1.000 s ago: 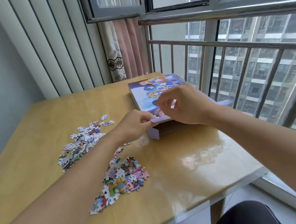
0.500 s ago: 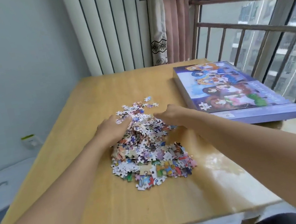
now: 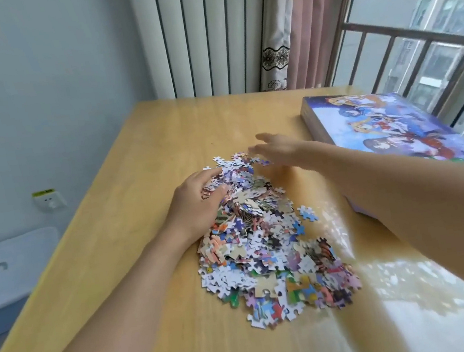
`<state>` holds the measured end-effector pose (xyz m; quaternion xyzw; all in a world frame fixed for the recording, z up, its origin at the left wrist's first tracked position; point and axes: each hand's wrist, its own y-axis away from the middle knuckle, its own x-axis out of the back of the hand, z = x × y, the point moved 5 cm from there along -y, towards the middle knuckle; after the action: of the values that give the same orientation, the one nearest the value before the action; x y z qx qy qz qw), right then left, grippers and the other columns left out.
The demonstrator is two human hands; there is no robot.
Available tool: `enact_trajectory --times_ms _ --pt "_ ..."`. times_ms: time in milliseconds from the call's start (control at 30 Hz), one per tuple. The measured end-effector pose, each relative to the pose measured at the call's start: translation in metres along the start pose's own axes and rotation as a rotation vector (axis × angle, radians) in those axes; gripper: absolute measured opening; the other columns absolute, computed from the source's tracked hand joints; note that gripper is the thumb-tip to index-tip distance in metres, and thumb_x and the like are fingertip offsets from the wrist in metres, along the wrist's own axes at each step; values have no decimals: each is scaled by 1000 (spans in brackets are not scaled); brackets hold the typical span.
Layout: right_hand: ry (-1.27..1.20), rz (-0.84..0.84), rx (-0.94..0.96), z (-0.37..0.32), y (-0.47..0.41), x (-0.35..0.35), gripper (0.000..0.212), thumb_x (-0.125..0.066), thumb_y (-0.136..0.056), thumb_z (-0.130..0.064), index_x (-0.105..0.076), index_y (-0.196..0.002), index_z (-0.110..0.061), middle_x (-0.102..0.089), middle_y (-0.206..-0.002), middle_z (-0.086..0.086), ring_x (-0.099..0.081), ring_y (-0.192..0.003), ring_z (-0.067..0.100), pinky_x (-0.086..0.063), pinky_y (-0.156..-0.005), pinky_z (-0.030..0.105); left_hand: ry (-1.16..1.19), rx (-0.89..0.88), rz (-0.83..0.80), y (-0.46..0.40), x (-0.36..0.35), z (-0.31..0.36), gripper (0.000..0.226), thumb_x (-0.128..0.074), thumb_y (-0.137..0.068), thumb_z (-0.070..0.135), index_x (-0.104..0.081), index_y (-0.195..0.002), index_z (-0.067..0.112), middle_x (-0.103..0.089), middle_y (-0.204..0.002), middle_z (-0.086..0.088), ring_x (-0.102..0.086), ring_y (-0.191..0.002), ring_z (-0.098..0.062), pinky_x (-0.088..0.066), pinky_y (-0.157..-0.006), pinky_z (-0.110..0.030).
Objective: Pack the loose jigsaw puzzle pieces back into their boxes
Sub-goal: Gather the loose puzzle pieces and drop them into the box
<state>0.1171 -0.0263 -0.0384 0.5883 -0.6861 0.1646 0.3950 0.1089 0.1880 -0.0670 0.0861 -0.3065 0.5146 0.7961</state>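
Yellow wood is what your desk (image 3: 139, 171) is made of, and a big heap of puzzle pieces (image 3: 268, 245) sits in the middle of it. Your left hand (image 3: 195, 202) rests on the left side of the heap, fingers curled around some pieces, likely to scoop them together. Your right hand (image 3: 276, 148) hangs over the far end of the heap, a bit blurry, with its fingers straight and spread, holding nothing. One blue piece (image 3: 307, 213) lies alone just right of the heap. The puzzle box (image 3: 392, 127) lies flat to the right of the heap, near the window rail (image 3: 414, 37). It looks closed, so you must open it before any pieces go in. Your right arm crosses in front of the box.
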Motion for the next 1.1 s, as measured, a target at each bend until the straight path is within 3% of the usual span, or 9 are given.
enact_trajectory --times_ms 133,300,467,567,667,800,900,967,1100 --pt "31 -146 153 -19 -14 -31 64 -41 -104 -50 -28 -158 -18 -30 -163 3 -32 -147 22 -24 -116 35 93 29 70 -5 4 -5 37 -49 -102 25 -56 -139 30 -51 -145 9 -47 -128 -8 -34 -100 -22" --pt "271 -323 334 -49 12 -48 62 -50 -96 -61 -50 -146 -24 -53 -147 -3 -52 -128 17 -39 -110 37 83 58 107 -8 5 -7 42 -43 -103 17 -50 -144 24 -49 -147 3 -42 -136 -12 -33 -103 -22" --pt "406 -299 361 -51 32 -35 48 -61 -89 -62 -66 -125 -31 -68 -119 -7 -63 -109 17 -48 -103 44 98 71 26 -6 0 -8 40 -46 -103 25 -52 -143 28 -54 -142 5 -47 -132 -11 -38 -102 -23" --pt "401 -274 354 -45 42 -27 50 -64 -87 -61 -64 -128 -32 -70 -116 -3 -66 -106 20 -50 -100 47 112 42 -26 -2 -2 -2 34 -50 -101 28 -61 -134 30 -64 -124 10 -59 -116 -9 -46 -86 -18" --pt "319 -217 320 -35 54 -12 56 -65 -87 -61 -60 -134 -32 -66 -126 -5 -64 -113 16 -49 -103 42 138 12 -125 3 -3 1 44 -58 -93 45 -57 -136 35 -63 -126 14 -60 -114 -4 -50 -95 -26" --pt "385 -39 153 -11 70 12 85 -56 -79 -77 -52 -142 -20 -57 -139 3 -59 -120 23 -52 -100 42 -20 -42 -272 14 0 6 98 -58 -58 89 -41 -145 46 -38 -154 16 -35 -140 -2 -34 -113 -33" --pt "383 -271 -76 10 100 10 112 -64 -62 -82 -34 -153 -22 -47 -145 3 -59 -109 21 -61 -85 41 -257 -113 -436 27 0 13 133 -55 -35 101 -12 -152 54 -3 -164 20 2 -151 -3 -11 -124 -44" --pt "508 -442 -28 13 123 5 126 -75 -53 -76 -15 -157 -40 -30 -159 -9 -55 -121 16 -52 -98 37 -330 -116 -530 34 -2 14 145 -60 -26 100 2 -150 58 12 -162 26 19 -148 0 -3 -124 -47" --pt "670 -474 160 30 157 -15 154 -87 -38 -74 18 -150 -54 9 -164 -24 1 -154 9 -16 -124 49 -489 -123 -653 48 -9 14 162 -70 -13 91 20 -144 60 32 -155 28 37 -141 -3 6 -123 -47"
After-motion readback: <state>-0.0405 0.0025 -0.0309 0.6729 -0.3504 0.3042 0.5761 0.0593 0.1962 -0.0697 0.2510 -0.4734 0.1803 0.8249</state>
